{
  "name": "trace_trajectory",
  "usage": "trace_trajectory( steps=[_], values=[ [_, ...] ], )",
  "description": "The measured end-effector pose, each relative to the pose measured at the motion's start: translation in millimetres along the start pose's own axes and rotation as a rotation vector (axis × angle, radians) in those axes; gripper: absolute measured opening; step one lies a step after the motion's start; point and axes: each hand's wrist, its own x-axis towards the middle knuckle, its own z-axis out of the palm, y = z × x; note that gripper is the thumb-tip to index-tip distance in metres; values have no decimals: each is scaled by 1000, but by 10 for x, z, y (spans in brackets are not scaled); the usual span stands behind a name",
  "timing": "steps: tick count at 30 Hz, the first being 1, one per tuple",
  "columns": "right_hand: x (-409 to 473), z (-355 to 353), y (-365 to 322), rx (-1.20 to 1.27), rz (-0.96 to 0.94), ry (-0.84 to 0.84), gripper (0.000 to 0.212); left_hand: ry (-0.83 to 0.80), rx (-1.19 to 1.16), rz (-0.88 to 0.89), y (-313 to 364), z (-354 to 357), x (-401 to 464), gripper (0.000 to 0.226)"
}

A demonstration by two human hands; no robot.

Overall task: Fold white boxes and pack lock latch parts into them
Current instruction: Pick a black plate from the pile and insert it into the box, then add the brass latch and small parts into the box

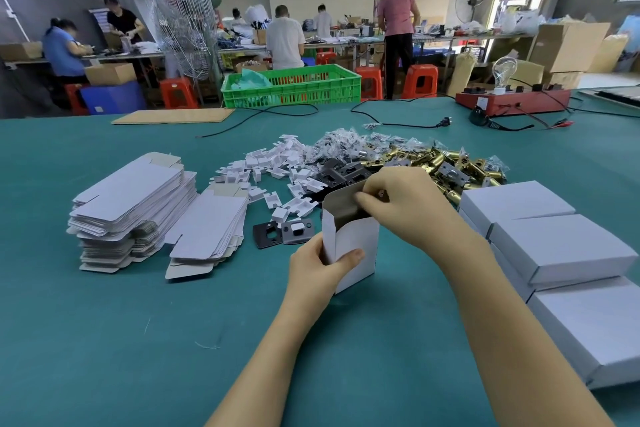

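Right hand [398,198] inside box [353,243] — contents hidden.

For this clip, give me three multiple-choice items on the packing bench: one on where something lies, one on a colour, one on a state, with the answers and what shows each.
1. Where do the stacks of flat box blanks lie relative to the open white box?
A. To its left
B. To its right
C. Inside the green crate

2. What colour is the table cover?
A. Red
B. Teal green
C. White

3. What state is the white box held by the left hand in?
A. Closed and stacked
B. Still flat
C. Upright with its top open

Answers: 1 A, the blanks sit left of the box, while closed white boxes are piled on the right. 2 B, the cover is teal across the bench. 3 C, the top flap stands up and the right hand reaches into the opening.
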Motion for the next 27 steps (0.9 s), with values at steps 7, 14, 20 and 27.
trace_trajectory(
  steps=[7,14,20,27],
  values=[
    [-22,-153,201,374,149,148,40,-8,-37,-1,-24,-10,7,28],
    [-75,-22,577,526,540,189,55,243,2,17,-134,-96,93,32],
    [-81,102,726,523,608,148,45,486,-10,-21,-143,-160,140,21],
    [-61,257,656,461,568,137,34,747,-70,-103,-151,-246,172,30]
  ],
)
